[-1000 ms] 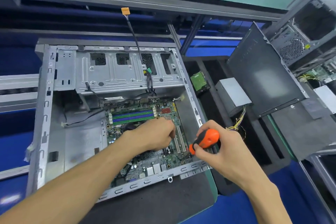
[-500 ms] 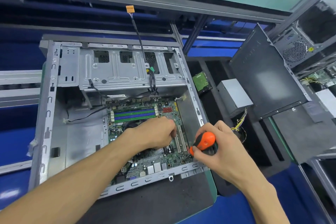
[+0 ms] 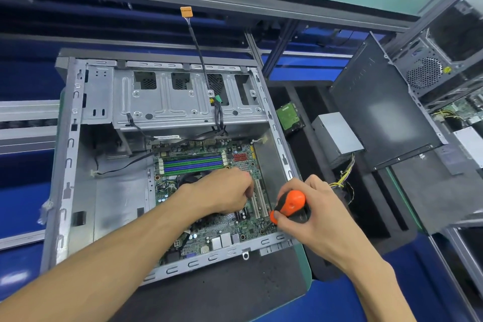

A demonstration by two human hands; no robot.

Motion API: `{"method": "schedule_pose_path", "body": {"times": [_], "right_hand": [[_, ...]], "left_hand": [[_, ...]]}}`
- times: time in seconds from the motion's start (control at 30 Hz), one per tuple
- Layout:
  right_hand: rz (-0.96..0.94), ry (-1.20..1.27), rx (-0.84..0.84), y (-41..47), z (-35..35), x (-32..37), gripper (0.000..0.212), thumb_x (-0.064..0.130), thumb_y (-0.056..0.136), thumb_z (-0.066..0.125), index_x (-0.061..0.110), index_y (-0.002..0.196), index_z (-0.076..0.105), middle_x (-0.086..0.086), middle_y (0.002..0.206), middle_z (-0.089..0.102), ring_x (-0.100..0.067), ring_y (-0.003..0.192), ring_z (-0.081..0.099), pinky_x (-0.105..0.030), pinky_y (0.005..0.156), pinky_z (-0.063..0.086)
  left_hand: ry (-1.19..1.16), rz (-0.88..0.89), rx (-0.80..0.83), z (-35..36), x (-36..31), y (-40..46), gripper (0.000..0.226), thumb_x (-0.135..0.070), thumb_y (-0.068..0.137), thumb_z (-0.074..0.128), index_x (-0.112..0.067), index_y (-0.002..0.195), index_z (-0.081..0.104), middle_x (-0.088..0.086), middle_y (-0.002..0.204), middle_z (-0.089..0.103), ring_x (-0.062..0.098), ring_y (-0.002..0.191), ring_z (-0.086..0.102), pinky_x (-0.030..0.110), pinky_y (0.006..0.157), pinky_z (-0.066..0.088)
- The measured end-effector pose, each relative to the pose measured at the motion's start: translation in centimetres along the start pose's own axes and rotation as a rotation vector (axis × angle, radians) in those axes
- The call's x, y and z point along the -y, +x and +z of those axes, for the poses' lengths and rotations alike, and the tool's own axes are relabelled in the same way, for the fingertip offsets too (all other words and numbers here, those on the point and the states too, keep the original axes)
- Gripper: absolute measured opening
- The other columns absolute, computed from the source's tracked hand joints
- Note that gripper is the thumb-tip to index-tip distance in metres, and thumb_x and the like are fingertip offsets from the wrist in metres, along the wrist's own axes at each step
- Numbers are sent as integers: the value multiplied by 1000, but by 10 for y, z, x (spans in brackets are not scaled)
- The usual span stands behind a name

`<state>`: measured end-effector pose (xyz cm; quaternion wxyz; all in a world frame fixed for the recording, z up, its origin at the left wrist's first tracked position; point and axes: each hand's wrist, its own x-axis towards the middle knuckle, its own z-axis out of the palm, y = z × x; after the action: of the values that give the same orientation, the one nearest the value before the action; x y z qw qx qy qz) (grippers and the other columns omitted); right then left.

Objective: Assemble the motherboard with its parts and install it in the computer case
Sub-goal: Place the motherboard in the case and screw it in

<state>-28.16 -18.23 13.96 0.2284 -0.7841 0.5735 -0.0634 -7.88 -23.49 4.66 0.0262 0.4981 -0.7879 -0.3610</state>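
The computer case (image 3: 68,165) lay open on its side on a dark mat (image 3: 222,293), with the motherboard (image 3: 209,227) seated flat inside it, towards the case's right half. At the far end of the board sat the blue and green memory slots (image 3: 192,163), just near of the metal drive cage (image 3: 167,102).

The left hand (image 3: 222,195) rested over the middle of the board, knuckles up and fingers curled downward beside the pale expansion slots (image 3: 258,201); whether its fingertips pinched anything could not be told, since the hand itself hid them. The right hand (image 3: 313,214) gripped the orange-and-black screwdriver (image 3: 290,206) by the handle, fingers wrapped round it, the tool slanting down and leftward to the board's near right corner (the tip was too dark and small to make out against the components).

A black cable (image 3: 198,49) with an orange connector (image 3: 186,11) at its end rose out of the cage towards the far side. To the right of the case, on a black tray, lay a green hard drive (image 3: 288,115) and a grey power supply (image 3: 337,136) with yellow wires; a dark side panel (image 3: 384,110) leaned just beyond them.
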Motion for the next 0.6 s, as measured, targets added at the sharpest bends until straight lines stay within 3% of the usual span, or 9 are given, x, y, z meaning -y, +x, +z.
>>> {"method": "schedule_pose_path", "body": {"times": [0.13,0.27,0.37,0.43,0.5,0.6], "right_hand": [[14,-25,6,3,0,-1,23,48,76,76,37,89,60,9,88,45,-8,92,48,-21,79,44],[-16,-13,-97,9,6,0,35,53,70,77,26,76,55,7,81,45,-16,87,47,-31,76,47],[-130,-52,-191,14,16,2,50,57,71,76,18,71,45,10,73,41,-20,83,39,-33,73,42],[-151,-74,-239,16,22,2,49,60,71,74,17,76,52,6,80,44,-20,87,38,-33,78,42],[-121,-70,-267,17,26,2,49,63,69,70,18,87,63,4,87,46,-19,91,39,-36,79,44],[-108,-47,-306,17,28,3,41,58,61,67,24,83,62,5,88,44,-17,90,36,-38,75,45]], "left_hand": [[13,13,-3,0,0,0,24,-14,91,57,-23,106,73,-3,101,74,14,82,63,28,76,53],[13,47,-32,-10,-5,-3,21,-24,99,52,-17,99,71,0,93,73,19,82,67,38,79,57],[-88,117,-223,-31,-22,-11,31,-40,102,48,-19,90,67,-6,76,66,7,66,58,30,64,47],[-199,176,-342,-44,-37,-20,40,-58,96,46,-24,80,61,-8,63,57,7,56,50,25,55,37],[-254,222,-327,-53,-54,-31,47,-71,86,47,-26,77,57,-7,60,54,9,57,50,23,52,38],[-125,274,-235,-59,-70,-39,42,-68,79,63,-27,79,53,-8,61,56,7,61,52,29,60,45]]}}
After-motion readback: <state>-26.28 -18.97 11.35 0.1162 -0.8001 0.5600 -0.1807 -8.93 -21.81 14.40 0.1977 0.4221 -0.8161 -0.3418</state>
